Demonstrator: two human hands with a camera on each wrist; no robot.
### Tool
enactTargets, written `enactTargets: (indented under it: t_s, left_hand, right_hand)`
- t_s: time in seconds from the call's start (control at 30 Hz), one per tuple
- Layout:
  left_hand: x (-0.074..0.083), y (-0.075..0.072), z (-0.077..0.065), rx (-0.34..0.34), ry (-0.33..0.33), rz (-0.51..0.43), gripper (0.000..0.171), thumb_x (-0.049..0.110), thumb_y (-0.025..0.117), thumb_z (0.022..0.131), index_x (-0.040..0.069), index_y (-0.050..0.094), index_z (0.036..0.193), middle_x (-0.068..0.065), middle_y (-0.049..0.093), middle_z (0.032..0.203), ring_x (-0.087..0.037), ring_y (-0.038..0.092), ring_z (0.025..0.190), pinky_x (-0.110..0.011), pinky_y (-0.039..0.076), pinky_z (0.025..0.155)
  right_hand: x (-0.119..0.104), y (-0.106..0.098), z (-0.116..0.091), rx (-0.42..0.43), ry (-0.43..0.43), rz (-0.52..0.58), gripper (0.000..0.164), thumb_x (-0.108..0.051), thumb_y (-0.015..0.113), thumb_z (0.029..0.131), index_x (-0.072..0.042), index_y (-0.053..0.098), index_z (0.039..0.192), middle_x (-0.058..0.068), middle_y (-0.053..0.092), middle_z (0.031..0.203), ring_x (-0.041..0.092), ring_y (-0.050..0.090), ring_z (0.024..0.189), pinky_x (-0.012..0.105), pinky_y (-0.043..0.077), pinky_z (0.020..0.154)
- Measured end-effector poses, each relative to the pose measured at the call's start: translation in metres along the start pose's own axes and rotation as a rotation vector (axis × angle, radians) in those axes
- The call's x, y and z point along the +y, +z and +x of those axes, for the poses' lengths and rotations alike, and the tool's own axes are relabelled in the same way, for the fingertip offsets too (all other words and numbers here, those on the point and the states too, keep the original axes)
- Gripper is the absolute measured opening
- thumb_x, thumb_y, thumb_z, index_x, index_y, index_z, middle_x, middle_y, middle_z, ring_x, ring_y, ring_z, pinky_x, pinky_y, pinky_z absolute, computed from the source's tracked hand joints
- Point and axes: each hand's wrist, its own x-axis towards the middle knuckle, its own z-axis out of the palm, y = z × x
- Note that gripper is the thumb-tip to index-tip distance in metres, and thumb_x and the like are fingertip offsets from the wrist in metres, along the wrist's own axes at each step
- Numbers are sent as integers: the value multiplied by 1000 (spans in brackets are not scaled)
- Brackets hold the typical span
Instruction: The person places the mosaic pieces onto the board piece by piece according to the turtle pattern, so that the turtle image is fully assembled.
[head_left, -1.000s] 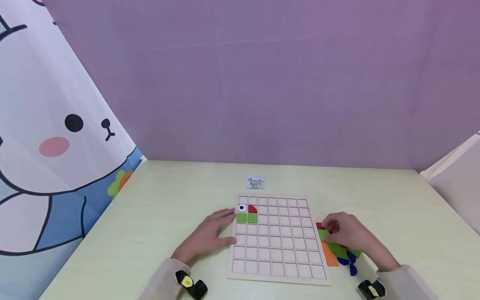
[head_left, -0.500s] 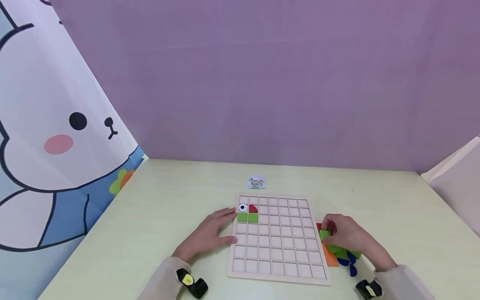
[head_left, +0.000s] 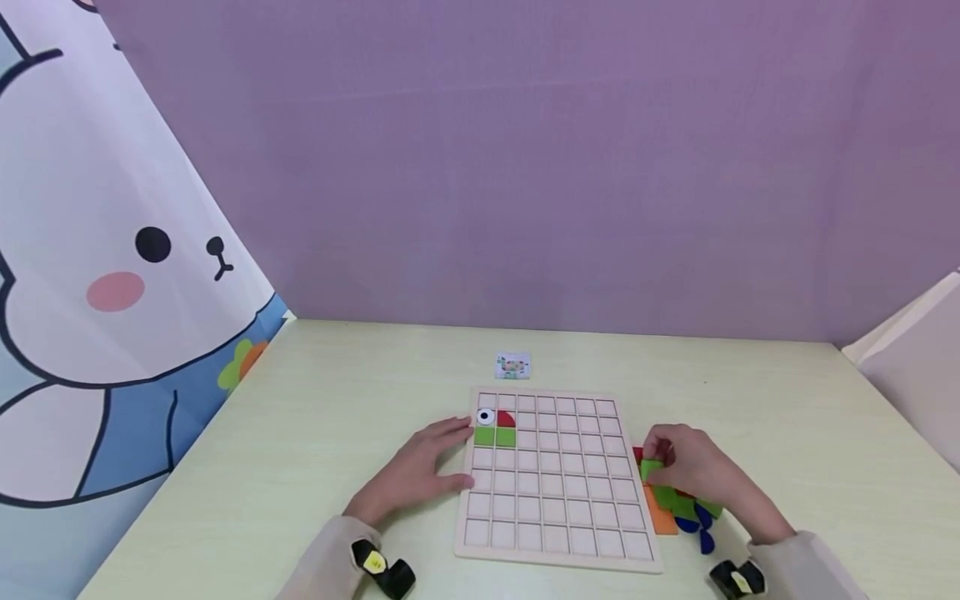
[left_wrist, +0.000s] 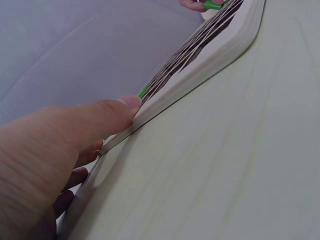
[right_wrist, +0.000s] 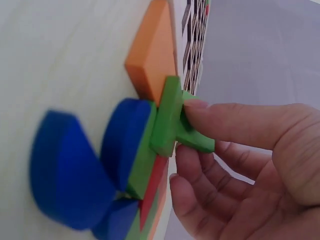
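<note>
Counts: 1 board (head_left: 552,484), 7 x 7 cells. 4 tiles in it, far-left area: 1 eye tile (head_left: 486,417) and 1 red quarter-round (head_left: 506,419) in second row, 2 green squares (head_left: 506,437) directly below in third row. 1 small card (head_left: 513,365) flat on worktop (head_left: 360,367), just beyond board's far edge. Pile by board's right edge: 3 blue pieces (right_wrist: 70,170) visible; at least 1 orange piece (right_wrist: 152,47); red and green ones overlap, exact count not readable. 2 hands, 1 black wrist camera (head_left: 382,569) on each.

Vs earlier head frames: nearly static. Same 4 tiles in same cells, card same spot, left grip same place. Right grip over the same pile; its wrist sits slightly nearer the board than 1.0 s ago.

Right grip (head_left: 693,462): narrow pinch, thumb against fingers, holding a green piece (right_wrist: 200,140). Held piece is between thumb and fingers, just right of board's right edge, over the near-board side of the pile. Right wrist view: a second green block (right_wrist: 167,117) right by the thumb tip; can't tell if they touch. Orange piece lies just past it, alongside the board.

Left grip (head_left: 420,471): spread wide, nothing pinched, thumb and fingertips on board's left edge.
</note>
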Motion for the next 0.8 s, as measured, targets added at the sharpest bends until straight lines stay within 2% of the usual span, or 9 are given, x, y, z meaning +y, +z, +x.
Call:
enactTargets:
  t_s: [0.37,0.57,0.8]
  left_hand:
    - [2,-1,0,6,12,-3,74,47,67,83,11,43,143,-4,35,153,-31,29,142,-56,25,114]
    - [0,0,0,6,12,0,75,49,66,83,12,42,144,-3,35,153,-31,29,143,-56,25,114]
    - [-2,0,0,6,5,5,75,50,66,82,13,43,144,-1,35,153,-29,29,143,-56,25,114]
  right_hand:
    - [-5,-4,4,37,-53,-28,21,-1,77,73,-10,59,80,-1,53,73,15,46,67,21,38,56]
    - [-11,-3,5,33,-43,7,19,0,75,74,-9,60,81,0,55,74,15,48,65,22,39,54]
    - [-18,-3,10,44,-83,24,18,0,74,75,-9,60,82,0,55,73,14,47,65,21,39,54]
